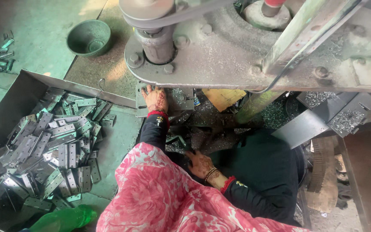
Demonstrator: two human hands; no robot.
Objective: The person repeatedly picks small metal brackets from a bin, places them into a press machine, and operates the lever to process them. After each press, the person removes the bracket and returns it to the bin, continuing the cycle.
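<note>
Here, tight room: left hand [155, 99] flat, fingers spread, on small metal plate [144, 107] under press body [237, 47], grasping nothing. Right hand [199, 164] low at 6 o'clock, fingers curled into dark gap; hold unclear. Work spot beneath press shadowed, hard to read. Green lever [295, 43] slants across at 1 o'clock, cut off by frame. Pile of punched steel plates [52, 150] in tray [5, 111] at 9 o'clock. Green bowl [89, 38] at 11 o'clock. Pink cloth [159, 193] covers lap.
</note>
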